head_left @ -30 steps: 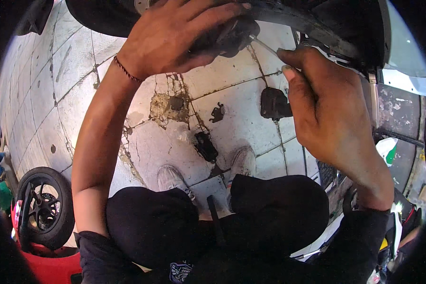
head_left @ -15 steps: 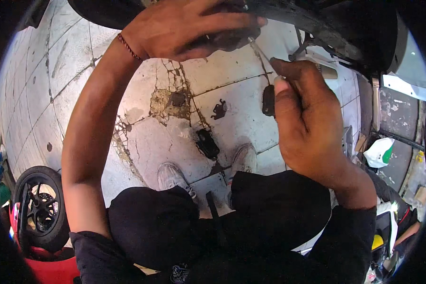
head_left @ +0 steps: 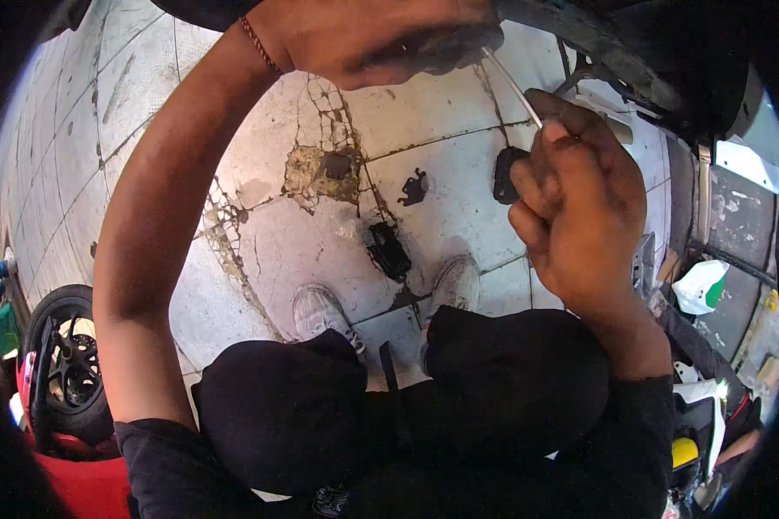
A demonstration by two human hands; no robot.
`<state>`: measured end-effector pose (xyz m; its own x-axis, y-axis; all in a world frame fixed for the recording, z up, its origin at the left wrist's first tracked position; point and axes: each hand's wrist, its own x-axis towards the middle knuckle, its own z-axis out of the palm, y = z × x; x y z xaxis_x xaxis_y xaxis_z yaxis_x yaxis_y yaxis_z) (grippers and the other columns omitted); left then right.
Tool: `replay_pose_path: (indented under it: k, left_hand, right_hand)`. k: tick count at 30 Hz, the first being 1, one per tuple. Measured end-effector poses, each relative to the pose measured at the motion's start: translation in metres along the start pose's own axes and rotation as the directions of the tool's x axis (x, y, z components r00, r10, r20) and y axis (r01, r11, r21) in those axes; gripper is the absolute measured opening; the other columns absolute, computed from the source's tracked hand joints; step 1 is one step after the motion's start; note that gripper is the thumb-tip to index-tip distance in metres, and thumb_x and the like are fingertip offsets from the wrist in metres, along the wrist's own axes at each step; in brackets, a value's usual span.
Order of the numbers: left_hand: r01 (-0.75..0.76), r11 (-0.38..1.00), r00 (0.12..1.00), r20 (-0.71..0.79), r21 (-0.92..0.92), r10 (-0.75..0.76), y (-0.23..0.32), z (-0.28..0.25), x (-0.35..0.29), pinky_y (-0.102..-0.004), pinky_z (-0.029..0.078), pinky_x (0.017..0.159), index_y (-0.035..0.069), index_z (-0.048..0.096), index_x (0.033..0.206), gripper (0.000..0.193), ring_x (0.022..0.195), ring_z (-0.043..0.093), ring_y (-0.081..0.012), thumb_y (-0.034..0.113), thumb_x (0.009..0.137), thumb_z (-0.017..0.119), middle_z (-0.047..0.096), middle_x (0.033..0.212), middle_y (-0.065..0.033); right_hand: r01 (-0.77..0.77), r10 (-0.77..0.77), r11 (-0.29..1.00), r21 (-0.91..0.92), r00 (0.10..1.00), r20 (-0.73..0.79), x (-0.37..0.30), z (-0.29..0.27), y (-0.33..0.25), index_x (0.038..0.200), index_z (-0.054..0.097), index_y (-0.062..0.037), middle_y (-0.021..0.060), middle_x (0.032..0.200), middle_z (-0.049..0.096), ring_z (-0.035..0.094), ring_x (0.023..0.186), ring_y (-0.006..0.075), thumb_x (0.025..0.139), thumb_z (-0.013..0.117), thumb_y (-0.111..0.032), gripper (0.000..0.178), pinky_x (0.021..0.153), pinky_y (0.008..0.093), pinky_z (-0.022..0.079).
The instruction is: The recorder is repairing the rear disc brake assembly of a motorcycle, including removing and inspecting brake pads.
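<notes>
At the top, my left hand [head_left: 381, 43] is closed around a dark, grimy part [head_left: 459, 50] whose kind I cannot make out. My right hand [head_left: 580, 199] grips a screwdriver [head_left: 515, 88]; its thin metal shaft shows while the handle is hidden in my fist. The shaft slants up and left, its tip at the dark part beside my left fingers. Below, on the tiles, lie a black rectangular part [head_left: 388, 251], a small black bracket-like piece [head_left: 414, 187] and another black part [head_left: 508, 176], partly behind my right hand.
Dark vehicle bodywork [head_left: 614, 65] overhangs the top. The tiled floor [head_left: 277, 251] is cracked and stained around my shoes [head_left: 320, 311]. A motorcycle wheel [head_left: 69, 363] with red bodywork [head_left: 86, 484] stands at left. White-and-green panels [head_left: 699, 285] and other clutter lie at right.
My right hand has turned, its fingers curling closer round the screwdriver, and more of the shaft shows. My left hand has shifted up and slightly right with the dark part.
</notes>
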<state>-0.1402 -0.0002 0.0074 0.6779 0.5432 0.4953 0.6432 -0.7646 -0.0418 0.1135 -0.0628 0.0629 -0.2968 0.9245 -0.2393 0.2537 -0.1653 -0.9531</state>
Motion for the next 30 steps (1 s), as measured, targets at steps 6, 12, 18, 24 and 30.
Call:
replay_pose_path:
  k: [6,12,18,24,30]
  left_hand:
    - [-0.028,0.999,0.998,-0.057,-0.041,0.026,-0.004,0.002,-0.002,-0.0419,0.056,0.075,0.012,0.054,0.132,0.069,0.100,0.059,-0.0360,0.025,0.068,0.076,0.048,0.116,-0.0192]
    - [0.006,1.000,1.000,0.026,-0.009,-0.006,0.002,-0.003,0.003,-0.0438,0.055,0.082,0.011,0.051,0.135,0.071,0.106,0.057,-0.0392,0.027,0.070,0.076,0.047,0.120,-0.0221]
    - [0.053,0.998,0.996,0.076,-0.044,-0.050,0.005,-0.010,0.000,-0.0445,0.054,0.085,0.012,0.048,0.138,0.074,0.108,0.055,-0.0397,0.028,0.071,0.076,0.047,0.120,-0.0219]
    - [0.066,0.995,0.997,0.054,-0.072,-0.062,0.008,-0.009,0.002,-0.0460,0.053,0.086,0.014,0.048,0.138,0.073,0.109,0.055,-0.0397,0.028,0.071,0.076,0.047,0.120,-0.0214]
    - [0.137,0.990,0.982,0.134,-0.034,-0.131,0.010,-0.011,0.003,-0.0454,0.053,0.086,0.017,0.045,0.140,0.077,0.108,0.054,-0.0394,0.029,0.071,0.076,0.045,0.120,-0.0203]
  right_hand:
    - [-0.497,0.182,0.374,0.783,0.867,0.464,0.012,-0.012,-0.002,0.086,0.046,-0.0042,-0.0017,0.067,0.034,0.028,0.052,0.0055,0.102,0.041,-0.015,0.020,0.034,0.0185,0.023]
    - [0.037,0.006,0.949,0.312,0.991,-0.136,0.006,0.010,-0.009,0.093,0.053,-0.0051,0.0051,0.067,0.056,0.044,0.049,0.0116,0.099,0.047,-0.029,0.025,0.039,0.0231,0.035]
    - [0.796,-0.627,0.265,-0.544,0.571,0.530,0.011,-0.041,0.000,0.118,0.059,-0.0002,0.0166,0.097,0.062,0.057,0.071,0.0217,0.099,0.049,-0.031,0.038,0.061,0.0352,0.047]
    - [0.529,-0.417,0.662,-0.530,0.848,0.326,0.008,-0.042,0.006,0.109,0.063,0.0016,0.0148,0.089,0.062,0.062,0.081,0.0225,0.101,0.047,-0.039,0.045,0.065,0.0349,0.050]
    - [0.194,-0.189,0.968,-0.156,0.981,0.046,-0.009,-0.025,0.006,0.118,0.058,0.0027,0.0106,0.096,0.063,0.059,0.073,0.0168,0.100,0.050,-0.033,0.040,0.058,0.0334,0.048]
